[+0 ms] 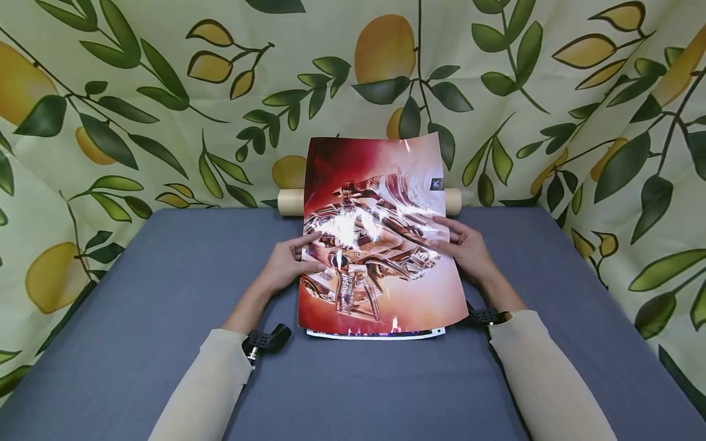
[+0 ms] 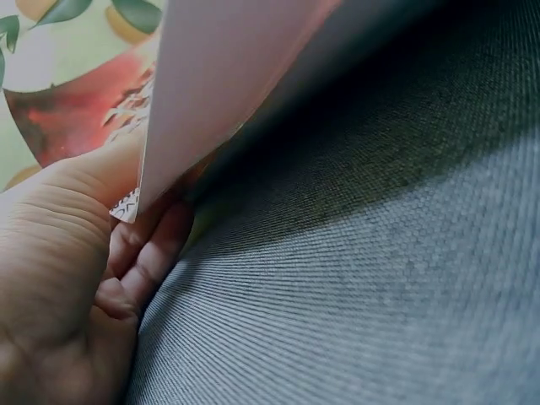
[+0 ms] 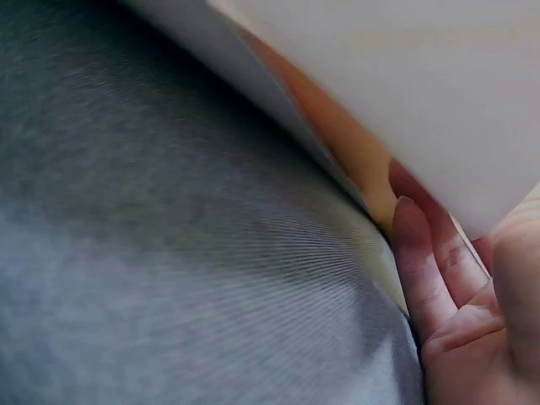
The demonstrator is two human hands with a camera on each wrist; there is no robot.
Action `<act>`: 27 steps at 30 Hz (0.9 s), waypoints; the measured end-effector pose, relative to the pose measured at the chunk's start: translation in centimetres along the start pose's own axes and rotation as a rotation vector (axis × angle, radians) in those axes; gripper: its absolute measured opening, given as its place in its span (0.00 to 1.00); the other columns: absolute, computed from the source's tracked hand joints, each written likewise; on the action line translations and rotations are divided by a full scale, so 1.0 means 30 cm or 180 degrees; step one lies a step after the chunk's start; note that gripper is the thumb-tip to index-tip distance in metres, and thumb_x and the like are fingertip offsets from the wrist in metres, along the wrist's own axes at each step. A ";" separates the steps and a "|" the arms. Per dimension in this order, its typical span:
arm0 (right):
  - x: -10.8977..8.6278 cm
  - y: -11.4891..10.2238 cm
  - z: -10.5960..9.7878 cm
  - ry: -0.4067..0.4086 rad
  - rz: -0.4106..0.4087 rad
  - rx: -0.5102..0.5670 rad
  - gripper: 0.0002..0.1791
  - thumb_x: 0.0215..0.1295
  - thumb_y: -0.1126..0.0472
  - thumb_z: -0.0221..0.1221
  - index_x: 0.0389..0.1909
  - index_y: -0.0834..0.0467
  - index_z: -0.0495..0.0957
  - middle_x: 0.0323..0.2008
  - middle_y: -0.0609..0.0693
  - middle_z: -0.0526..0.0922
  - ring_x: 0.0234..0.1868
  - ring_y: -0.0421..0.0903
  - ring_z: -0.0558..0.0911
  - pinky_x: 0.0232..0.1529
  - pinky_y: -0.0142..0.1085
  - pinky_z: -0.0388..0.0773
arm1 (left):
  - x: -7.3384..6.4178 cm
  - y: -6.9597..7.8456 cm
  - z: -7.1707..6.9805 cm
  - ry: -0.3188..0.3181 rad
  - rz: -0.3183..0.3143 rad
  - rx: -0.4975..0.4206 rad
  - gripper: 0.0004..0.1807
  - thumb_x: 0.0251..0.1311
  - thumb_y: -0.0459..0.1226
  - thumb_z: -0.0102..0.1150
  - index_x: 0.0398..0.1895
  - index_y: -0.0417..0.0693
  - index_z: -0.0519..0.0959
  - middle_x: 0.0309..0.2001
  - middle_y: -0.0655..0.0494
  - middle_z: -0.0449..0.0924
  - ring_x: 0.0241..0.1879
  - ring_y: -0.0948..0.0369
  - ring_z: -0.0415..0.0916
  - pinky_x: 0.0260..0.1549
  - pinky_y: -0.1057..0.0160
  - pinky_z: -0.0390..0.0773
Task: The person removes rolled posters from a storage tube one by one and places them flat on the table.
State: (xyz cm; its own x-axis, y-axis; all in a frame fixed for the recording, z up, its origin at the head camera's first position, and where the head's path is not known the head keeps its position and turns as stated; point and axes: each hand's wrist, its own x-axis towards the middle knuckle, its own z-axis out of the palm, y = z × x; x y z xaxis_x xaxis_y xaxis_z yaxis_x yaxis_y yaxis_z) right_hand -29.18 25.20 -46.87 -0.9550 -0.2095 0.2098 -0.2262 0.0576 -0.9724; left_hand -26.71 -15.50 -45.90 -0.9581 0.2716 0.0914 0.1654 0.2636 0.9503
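A glossy red and orange poster (image 1: 380, 159) with a chrome machine-like picture faces up in the middle of the table, its edges curving. My left hand (image 1: 284, 266) pinches its left edge, thumb on the front and fingers behind. At the opposite edge, my right hand (image 1: 469, 250) grips the poster the same way. Below its bottom edge shows the white border of another sheet (image 1: 375, 336). In the left wrist view, the pale back of a sheet (image 2: 219, 76) rises between thumb and fingers. The right wrist view shows my curled fingers (image 3: 422, 261) under the lifted paper edge.
Behind the poster, a pale cream roll (image 1: 290, 202) lies crosswise at the table's back edge, its middle hidden. Blue-grey cloth covers the table (image 1: 165, 343). A curtain (image 1: 331, 37) printed with fruit and leaves hangs behind and at both sides.
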 end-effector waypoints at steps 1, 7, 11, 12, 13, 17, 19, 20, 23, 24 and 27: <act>0.003 0.001 0.000 -0.0018 -0.0049 -0.0027 0.32 0.66 0.71 0.63 0.71 0.64 0.69 0.35 0.36 0.90 0.35 0.32 0.87 0.33 0.25 0.82 | 0.002 0.001 0.000 0.0044 -0.0013 0.0019 0.39 0.52 0.30 0.75 0.70 0.48 0.74 0.27 0.54 0.87 0.24 0.72 0.78 0.26 0.73 0.76; -0.026 -0.009 -0.012 0.0068 -0.0103 -0.0730 0.31 0.68 0.66 0.62 0.71 0.62 0.69 0.30 0.36 0.81 0.30 0.30 0.77 0.30 0.23 0.76 | 0.020 -0.009 0.012 0.0024 -0.0103 -0.0165 0.39 0.53 0.29 0.74 0.70 0.48 0.73 0.17 0.66 0.81 0.19 0.70 0.77 0.23 0.73 0.75; -0.076 -0.018 -0.029 -0.0174 -0.0052 -0.1137 0.33 0.67 0.64 0.63 0.73 0.59 0.68 0.40 0.50 0.79 0.33 0.31 0.74 0.33 0.24 0.72 | 0.026 -0.023 0.019 0.0009 -0.0051 -0.0275 0.38 0.54 0.27 0.72 0.71 0.47 0.73 0.17 0.66 0.82 0.19 0.70 0.79 0.23 0.73 0.76; -0.087 -0.020 -0.033 -0.0254 -0.0031 -0.1150 0.33 0.66 0.64 0.63 0.73 0.59 0.68 0.44 0.52 0.80 0.35 0.31 0.76 0.35 0.24 0.73 | 0.026 -0.025 0.019 0.0003 -0.0025 -0.0300 0.38 0.54 0.27 0.72 0.71 0.47 0.72 0.18 0.66 0.82 0.19 0.70 0.79 0.23 0.73 0.76; -0.098 -0.022 -0.036 -0.0343 0.0005 -0.1119 0.34 0.65 0.65 0.64 0.72 0.60 0.68 0.47 0.53 0.82 0.38 0.31 0.79 0.37 0.24 0.76 | 0.025 -0.026 0.018 -0.0006 0.0000 -0.0318 0.38 0.54 0.27 0.72 0.71 0.47 0.72 0.18 0.66 0.83 0.20 0.70 0.80 0.23 0.73 0.76; -0.118 -0.026 -0.039 -0.0580 0.0135 -0.0976 0.32 0.63 0.65 0.66 0.69 0.64 0.71 0.41 0.45 0.88 0.36 0.34 0.84 0.36 0.29 0.82 | 0.013 -0.029 0.008 -0.0052 0.0018 -0.0474 0.38 0.55 0.26 0.71 0.72 0.46 0.71 0.25 0.67 0.87 0.25 0.69 0.85 0.27 0.71 0.81; -0.119 -0.028 -0.034 -0.0603 0.0173 -0.0960 0.32 0.62 0.65 0.68 0.68 0.63 0.72 0.30 0.40 0.86 0.29 0.34 0.82 0.30 0.29 0.80 | 0.005 -0.030 -0.001 -0.0065 -0.0006 -0.0533 0.39 0.54 0.26 0.72 0.72 0.46 0.71 0.29 0.65 0.89 0.27 0.67 0.86 0.30 0.70 0.83; -0.117 -0.029 -0.030 -0.0603 0.0188 -0.0966 0.32 0.62 0.65 0.68 0.67 0.63 0.73 0.26 0.39 0.85 0.27 0.34 0.80 0.27 0.30 0.78 | 0.001 -0.029 -0.006 -0.0083 -0.0024 -0.0564 0.39 0.54 0.27 0.72 0.72 0.46 0.71 0.31 0.64 0.89 0.29 0.67 0.87 0.32 0.69 0.84; -0.113 -0.030 -0.020 -0.0583 0.0234 -0.0843 0.32 0.60 0.66 0.70 0.66 0.63 0.74 0.22 0.39 0.84 0.24 0.35 0.80 0.24 0.31 0.78 | -0.007 -0.026 -0.017 -0.0138 -0.0051 -0.0545 0.39 0.55 0.28 0.72 0.72 0.46 0.71 0.32 0.62 0.90 0.29 0.66 0.88 0.32 0.68 0.85; -0.113 -0.030 -0.017 -0.0574 0.0230 -0.0794 0.32 0.59 0.67 0.70 0.65 0.64 0.74 0.22 0.40 0.84 0.24 0.35 0.81 0.24 0.31 0.78 | -0.008 -0.024 -0.019 -0.0148 -0.0049 -0.0509 0.39 0.54 0.29 0.73 0.72 0.46 0.71 0.30 0.61 0.90 0.29 0.66 0.88 0.31 0.68 0.85; -0.113 -0.031 -0.010 -0.0558 0.0171 -0.0640 0.31 0.59 0.71 0.69 0.64 0.68 0.73 0.21 0.39 0.85 0.22 0.33 0.80 0.20 0.31 0.75 | -0.005 -0.019 -0.025 -0.0183 -0.0039 -0.0483 0.39 0.54 0.29 0.73 0.72 0.46 0.71 0.31 0.60 0.90 0.30 0.66 0.88 0.32 0.67 0.85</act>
State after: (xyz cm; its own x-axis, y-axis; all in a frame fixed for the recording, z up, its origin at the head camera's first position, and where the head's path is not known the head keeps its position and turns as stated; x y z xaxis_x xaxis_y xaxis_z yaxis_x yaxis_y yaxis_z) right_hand -25.79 26.16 -46.63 -0.9229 -0.3656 0.1206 -0.2265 0.2623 -0.9380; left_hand -26.84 -16.38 -46.24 -0.9441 0.3230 0.0664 0.1123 0.1255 0.9857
